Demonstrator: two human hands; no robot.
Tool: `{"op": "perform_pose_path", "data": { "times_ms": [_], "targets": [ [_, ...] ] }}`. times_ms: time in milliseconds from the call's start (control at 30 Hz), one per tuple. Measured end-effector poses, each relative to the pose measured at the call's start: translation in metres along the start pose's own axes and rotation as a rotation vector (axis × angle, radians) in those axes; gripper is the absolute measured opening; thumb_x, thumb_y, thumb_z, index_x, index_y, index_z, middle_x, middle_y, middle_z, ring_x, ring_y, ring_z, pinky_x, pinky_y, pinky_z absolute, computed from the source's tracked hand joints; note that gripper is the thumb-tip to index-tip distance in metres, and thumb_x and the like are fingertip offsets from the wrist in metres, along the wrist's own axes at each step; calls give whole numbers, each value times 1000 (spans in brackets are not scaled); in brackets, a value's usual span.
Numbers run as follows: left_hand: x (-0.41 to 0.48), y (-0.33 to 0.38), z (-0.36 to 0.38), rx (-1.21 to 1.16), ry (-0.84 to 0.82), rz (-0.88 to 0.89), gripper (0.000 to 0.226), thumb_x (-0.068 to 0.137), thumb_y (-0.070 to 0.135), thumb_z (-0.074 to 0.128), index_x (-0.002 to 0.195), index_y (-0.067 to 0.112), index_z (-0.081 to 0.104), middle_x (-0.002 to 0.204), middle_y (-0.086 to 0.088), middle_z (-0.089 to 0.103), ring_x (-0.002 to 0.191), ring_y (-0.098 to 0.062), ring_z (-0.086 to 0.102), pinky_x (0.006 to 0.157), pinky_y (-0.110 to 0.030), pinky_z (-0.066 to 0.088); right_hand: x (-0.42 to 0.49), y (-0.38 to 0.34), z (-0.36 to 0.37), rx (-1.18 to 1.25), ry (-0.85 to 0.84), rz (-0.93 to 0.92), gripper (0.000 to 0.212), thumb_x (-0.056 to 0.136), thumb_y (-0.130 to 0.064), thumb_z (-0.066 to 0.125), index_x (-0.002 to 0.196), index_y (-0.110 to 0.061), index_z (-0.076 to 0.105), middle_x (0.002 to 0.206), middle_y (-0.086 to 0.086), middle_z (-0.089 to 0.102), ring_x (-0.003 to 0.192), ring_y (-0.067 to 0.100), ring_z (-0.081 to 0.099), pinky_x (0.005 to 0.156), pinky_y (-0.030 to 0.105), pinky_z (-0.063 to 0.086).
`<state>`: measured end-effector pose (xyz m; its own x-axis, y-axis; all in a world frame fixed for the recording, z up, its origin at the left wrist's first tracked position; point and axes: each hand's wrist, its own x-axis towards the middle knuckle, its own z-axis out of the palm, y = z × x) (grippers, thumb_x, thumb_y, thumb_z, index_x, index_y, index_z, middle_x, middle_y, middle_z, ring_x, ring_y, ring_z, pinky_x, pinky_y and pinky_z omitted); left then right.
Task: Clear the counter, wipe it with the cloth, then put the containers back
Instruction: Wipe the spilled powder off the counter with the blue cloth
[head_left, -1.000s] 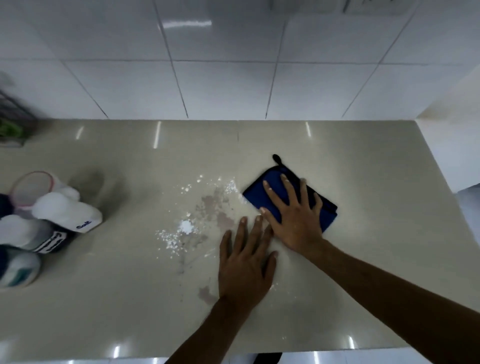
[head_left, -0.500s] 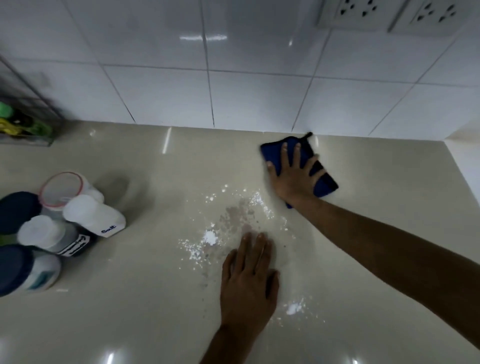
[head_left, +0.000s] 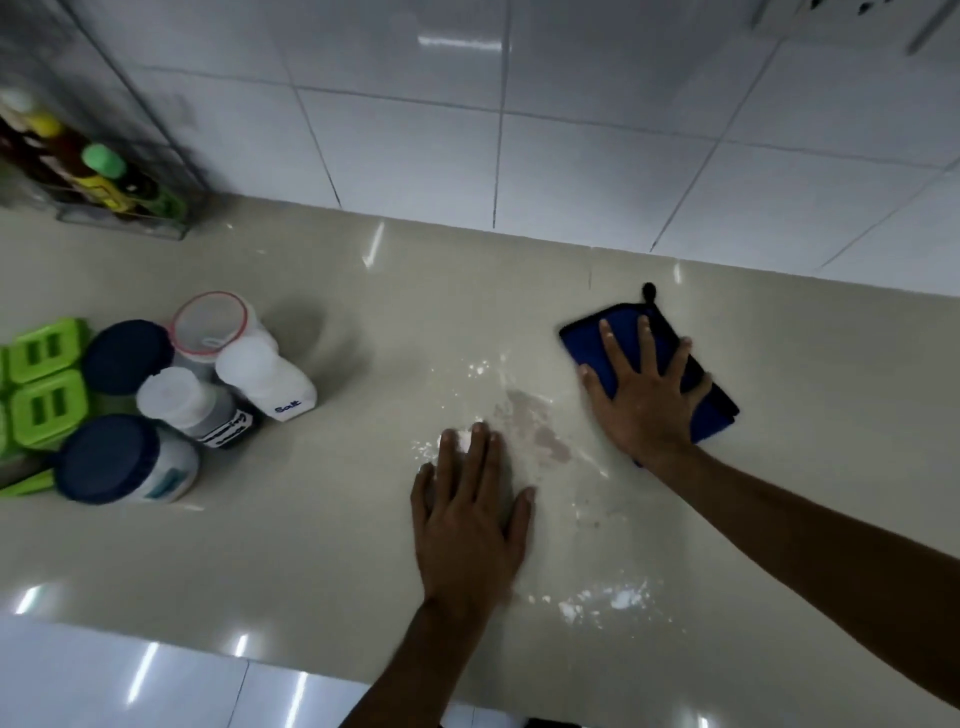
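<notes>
I saw the blue cloth (head_left: 623, 345) lying flat on the counter (head_left: 311, 519), toward the right and near the tiled wall (head_left: 571, 130). The right hand (head_left: 644, 400) pressed down on it, fingers spread and straight, gripping nothing. The left hand (head_left: 470, 519) lay flat on the counter nearer me, fingers straight, their tips touching spilled white powder (head_left: 458, 439). A brownish stain (head_left: 535, 415) sat between the hands. Well to the left, the containers (head_left: 176, 395) stood clustered beside green boxes (head_left: 44, 384), with a bottle rack (head_left: 104, 176) behind them.
</notes>
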<state>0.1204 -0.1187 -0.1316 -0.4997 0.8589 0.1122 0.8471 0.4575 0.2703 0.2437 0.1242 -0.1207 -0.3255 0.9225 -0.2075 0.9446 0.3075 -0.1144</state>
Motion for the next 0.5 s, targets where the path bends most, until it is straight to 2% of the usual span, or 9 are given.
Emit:
{"op": "perform_pose_path", "data": {
  "times_ms": [67, 167, 300, 367, 500],
  "targets": [
    [0, -12, -3, -11, -19, -38, 73, 110, 65, 37, 172, 27, 28, 181, 6, 21, 171, -23, 8, 135, -51, 23, 5, -32, 3, 37, -7, -15, 72, 95, -85, 6, 159, -58, -12, 177, -8, -11, 159, 51, -9, 115, 85, 4],
    [-4, -30, -8, 3, -9, -74, 70, 110, 63, 40, 170, 27, 32, 181, 7, 22, 171, -22, 9, 135, -51, 23, -23, -76, 14, 0, -30, -157, 71, 97, -83, 11, 160, -56, -10, 177, -8, -13, 159, 50, -9, 115, 84, 4],
    [-4, -47, -14, 20, -8, -44, 69, 110, 63, 41, 169, 27, 36, 180, 7, 26, 170, -22, 12, 132, -52, 27, -105, -65, 28, -95, -8, -334, 73, 99, -79, 22, 163, -54, -2, 178, -5, -2, 161, 48, 3, 117, 80, 13],
    [-1, -55, -18, 5, 6, -28, 69, 109, 63, 43, 169, 29, 37, 179, 8, 28, 170, -21, 16, 130, -52, 30, -128, -33, 26, -121, -15, -331, 72, 99, -79, 23, 163, -54, 0, 178, -5, 1, 161, 45, 7, 117, 77, 17],
    [-2, -78, -29, -14, 61, -23, 72, 106, 62, 52, 168, 30, 38, 178, 7, 31, 168, -24, 22, 130, -49, 29, -112, -4, 14, -110, -31, -160, 72, 96, -81, 17, 162, -58, 1, 178, -7, 2, 161, 44, 6, 116, 77, 21]
  ]
}}
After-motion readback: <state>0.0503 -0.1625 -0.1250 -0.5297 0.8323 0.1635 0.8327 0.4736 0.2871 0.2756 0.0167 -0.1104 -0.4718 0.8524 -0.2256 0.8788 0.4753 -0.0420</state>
